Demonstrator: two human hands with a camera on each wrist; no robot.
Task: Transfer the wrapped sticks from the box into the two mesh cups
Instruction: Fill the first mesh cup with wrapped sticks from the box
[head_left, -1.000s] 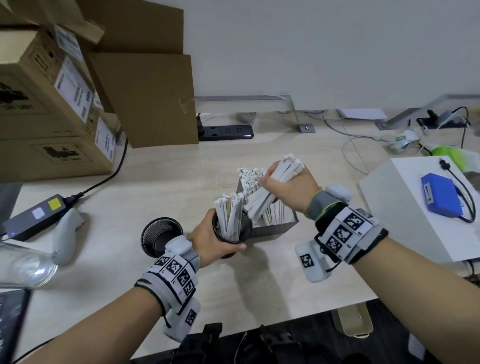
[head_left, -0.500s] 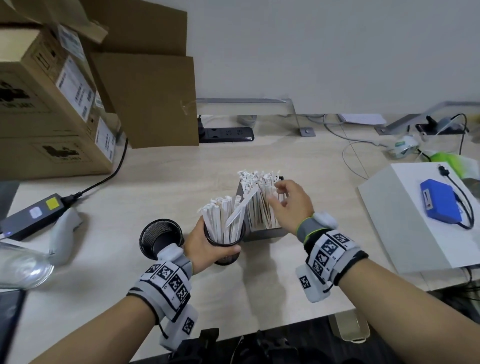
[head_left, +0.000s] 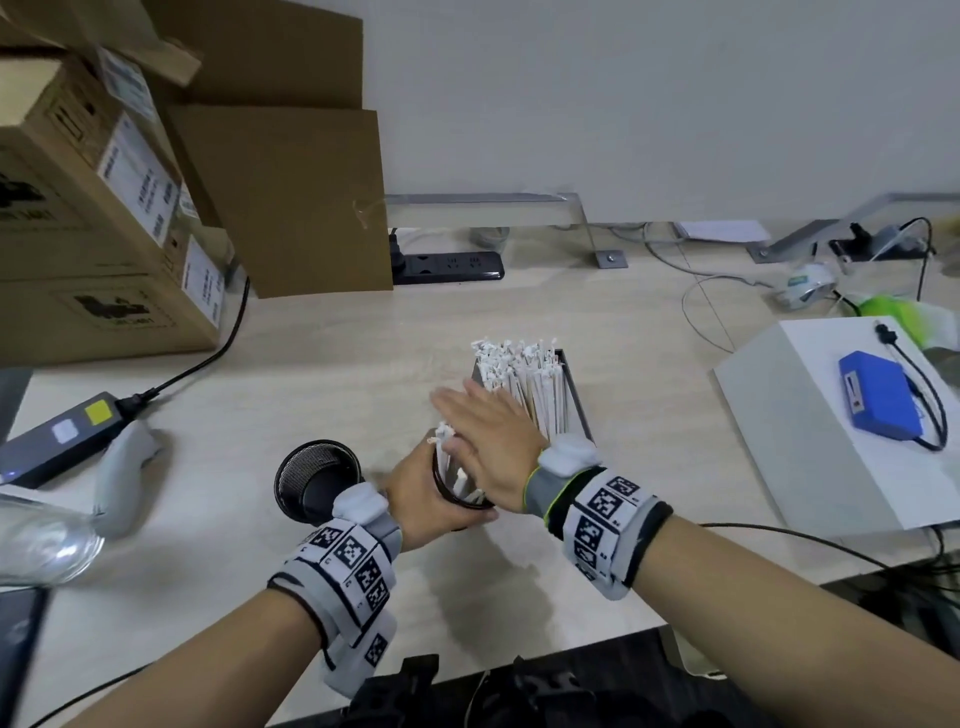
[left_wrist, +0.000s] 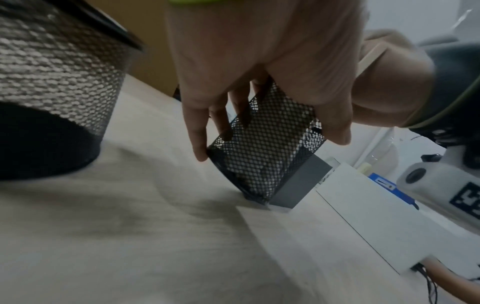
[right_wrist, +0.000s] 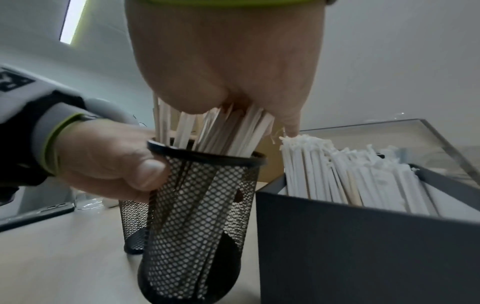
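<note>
- Sticks: part of the batch of wrapped sticks (right_wrist: 215, 127) stands in the near mesh cup (right_wrist: 197, 216); the rest (head_left: 524, 384) stand upright in the grey box (right_wrist: 363, 242), just right of that cup.
- Left hand (head_left: 415, 499): wrapped round the near cup just under its rim, thumb on the mesh; cup looks tilted toward the box, base edge on the surface (head_left: 337, 364).
- Right hand (head_left: 493, 441): fingers straight, palm down, flat on the tops of the sticks in the cup; it grips nothing.
- Second mesh cup (head_left: 317, 480): just left of the held cup, on the surface; from the head view it looks to hold 0 sticks.
- Step in hand (judgement): settling the load, pressing the sticks down so they seat in the cup.
- Progress (judgement): well under half; box is far from drained.
- Next move calls for: lifting the right hand clear without dragging sticks out, then pinching a fresh bundle from the box; keep the cup steadied, since the tilt could spill it.
- Note: cup looks fairly full, so the second cup may be due soon.
</note>
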